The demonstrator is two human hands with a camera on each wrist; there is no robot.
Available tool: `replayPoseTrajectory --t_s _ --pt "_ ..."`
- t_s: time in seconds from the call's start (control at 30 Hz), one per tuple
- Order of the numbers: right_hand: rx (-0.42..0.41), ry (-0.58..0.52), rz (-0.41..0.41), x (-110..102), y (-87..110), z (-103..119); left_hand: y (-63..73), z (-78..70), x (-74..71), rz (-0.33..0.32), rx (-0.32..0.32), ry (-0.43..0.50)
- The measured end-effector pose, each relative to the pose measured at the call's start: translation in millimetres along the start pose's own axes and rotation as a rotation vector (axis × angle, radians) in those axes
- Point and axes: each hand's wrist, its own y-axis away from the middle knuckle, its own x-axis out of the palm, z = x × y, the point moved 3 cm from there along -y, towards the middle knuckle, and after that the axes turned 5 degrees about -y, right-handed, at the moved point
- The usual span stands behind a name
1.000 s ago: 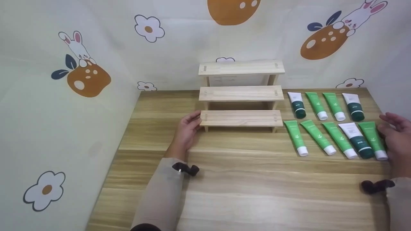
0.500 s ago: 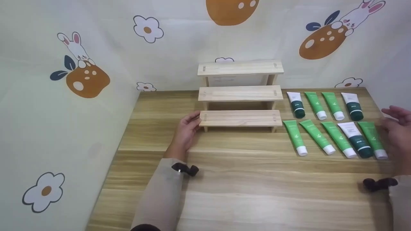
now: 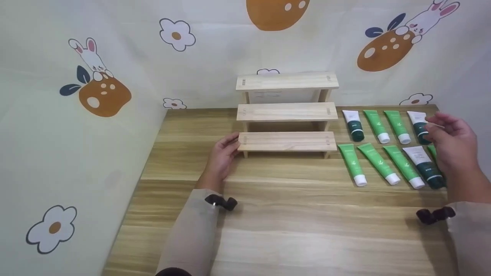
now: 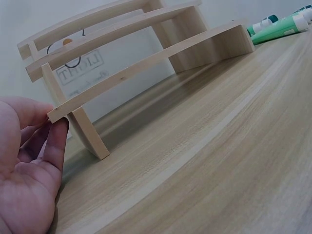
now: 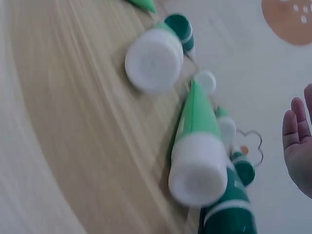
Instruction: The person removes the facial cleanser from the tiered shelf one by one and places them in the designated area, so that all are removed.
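A three-tier wooden display stand (image 3: 287, 141) stands against the back wall. My left hand (image 3: 221, 157) pinches the left end of its lowest board, with thumb and fingers on the board's end in the left wrist view. On the right, my right hand (image 3: 457, 145) hovers with nothing in it, fingers loosely extended. It partly covers a white and dark green tube (image 3: 419, 116) in the back row and mostly hides a light green tube (image 3: 432, 150) in the front row. Another white and dark green tube (image 3: 424, 165) lies just left of that hand.
Several more tubes lie in two rows right of the stand, among them a light green tube (image 3: 352, 165) nearest it in front and a white and dark green tube (image 3: 353, 125) behind. Patterned wall sheeting (image 3: 215, 57) encloses the wood-grain table (image 3: 307, 230).
My right hand first shifts slightly away to the right, then moves left and back over the rightmost tubes. My left hand stays on the stand, which has not moved.
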Motion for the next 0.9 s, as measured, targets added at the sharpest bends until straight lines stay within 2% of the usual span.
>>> replayPoseTrajectory --t_s 0.2,0.37,0.5,0.73,0.9 --pt "-0.048 -0.125 0.119 42 9.1 3 1.4 -1.8 -1.6 0.001 -0.007 -0.012" --pt "-0.100 -0.144 0.211 75 16.7 4 2.3 -1.5 -2.4 0.008 -0.010 -0.007" --pt "-0.078 -0.082 0.249 94 21.8 4 2.9 -0.9 -2.4 0.010 -0.001 0.004" --pt "-0.054 0.030 0.260 120 24.3 4 3.0 -3.6 0.5 0.000 0.009 -0.007" --pt "-0.038 0.049 0.267 131 26.4 4 2.0 -3.8 0.4 -0.004 0.001 -0.005"
